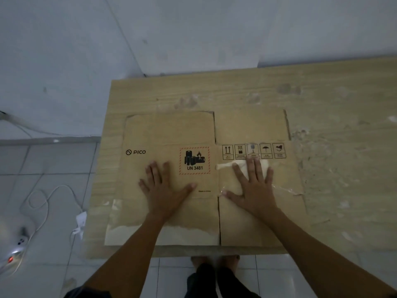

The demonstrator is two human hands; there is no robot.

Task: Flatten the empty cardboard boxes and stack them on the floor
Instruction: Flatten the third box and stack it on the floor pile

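A brown cardboard box lies flattened on the wooden table. It bears a PICO logo, a red-bordered UN 3481 battery label and a row of handling symbols. Strips of clear tape cling to its right panel and lower left flap. My left hand rests palm down with fingers spread on the left panel, beside the battery label. My right hand presses flat on the right panel, over a torn white tape patch below the symbols. Neither hand holds anything.
The table stands against a pale wall. White tiled floor lies to the left, with a white cable, a charger and a power strip showing a red light. My bare feet are under the table's near edge.
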